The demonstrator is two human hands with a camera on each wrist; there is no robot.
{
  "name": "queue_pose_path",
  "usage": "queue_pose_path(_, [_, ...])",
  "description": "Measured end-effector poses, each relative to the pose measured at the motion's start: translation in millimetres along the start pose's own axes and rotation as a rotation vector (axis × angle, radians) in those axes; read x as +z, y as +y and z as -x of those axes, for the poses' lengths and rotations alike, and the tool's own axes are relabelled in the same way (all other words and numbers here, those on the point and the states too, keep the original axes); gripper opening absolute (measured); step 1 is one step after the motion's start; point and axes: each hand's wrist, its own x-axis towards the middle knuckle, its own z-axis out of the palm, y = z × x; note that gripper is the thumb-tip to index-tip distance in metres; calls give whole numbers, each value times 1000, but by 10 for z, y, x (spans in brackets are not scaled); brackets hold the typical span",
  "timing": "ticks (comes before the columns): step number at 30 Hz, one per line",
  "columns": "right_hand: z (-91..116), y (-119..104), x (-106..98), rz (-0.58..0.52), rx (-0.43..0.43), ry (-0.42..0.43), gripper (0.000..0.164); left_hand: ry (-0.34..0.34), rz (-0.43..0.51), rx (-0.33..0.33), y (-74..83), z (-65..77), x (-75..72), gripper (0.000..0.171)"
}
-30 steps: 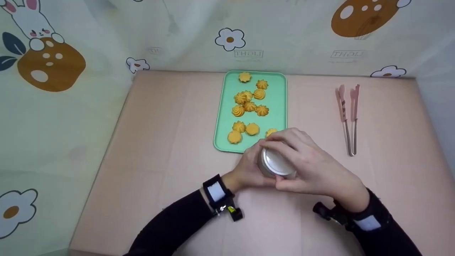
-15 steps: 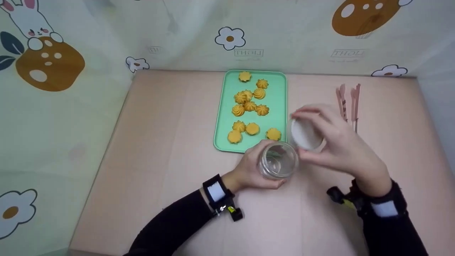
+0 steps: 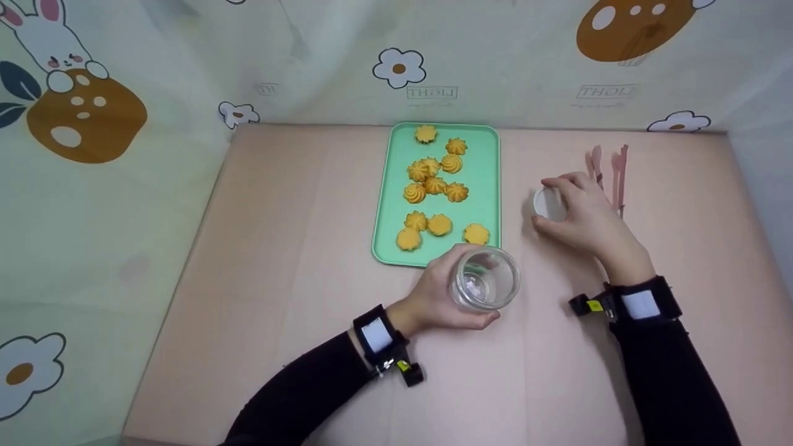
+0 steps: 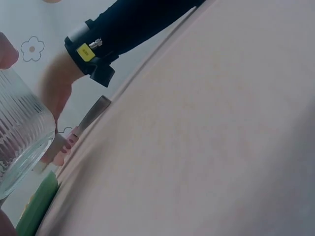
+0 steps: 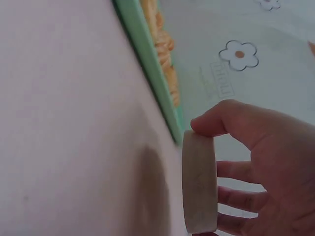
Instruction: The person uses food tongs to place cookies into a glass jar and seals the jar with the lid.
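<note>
- Landmark: green tray (image 3: 387, 204) on the table (image 3: 297, 217), cookies (image 3: 435, 184) spread over it.
- Left hand (image 3: 437, 297): fingers wrapped round the glass jar (image 3: 486, 279), just off the tray's near right corner. Jar uncapped, mouth up, roughly upright; no cookies visible inside. Left wrist view shows its base off the table.
- Right hand (image 3: 588, 217): thumb and fingers pinching the lid (image 3: 548, 204) by its rim, just right of the tray. Which lid face is up: can't tell.
- Step in hand looks like parking the lid. Shadow sits apart from it in the right wrist view, so I'd assume no table contact yet.
- Level the lid before letting go; released on edge, it could roll or clatter.
- Best spot: the strip between tray and tongs (image 3: 618, 179). Tongs lie farther right of the tray, partly behind the right hand, so watch the knuckles there.
- Don't set it on the tray's rim; it'd rock.
- Hold the jar steady meanwhile. Left fingers are close to the cookie near the tray's near right corner; easy to nudge it.
- Glass is probably slick: firm wrap, no squeezing harder than needed.
</note>
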Motion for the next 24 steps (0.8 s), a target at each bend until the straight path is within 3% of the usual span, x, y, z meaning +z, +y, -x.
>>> queue_pose_path(8, [-11, 159, 114, -9, 6, 65, 71, -5, -16, 6, -9, -10, 16, 92])
queue_pose_path(16, [-31, 223, 179, 6, 37, 13, 66, -27, -14, -17, -28, -4, 30, 91])
queue_pose_path(20, [-40, 214, 107, -19, 47, 5, 73, -44, 36, -98, -9, 4, 31, 94])
queue_pose_path(24, [-29, 218, -74, -42, 110, 16, 78, -57, 103, -238, 26, 14, 32, 97])
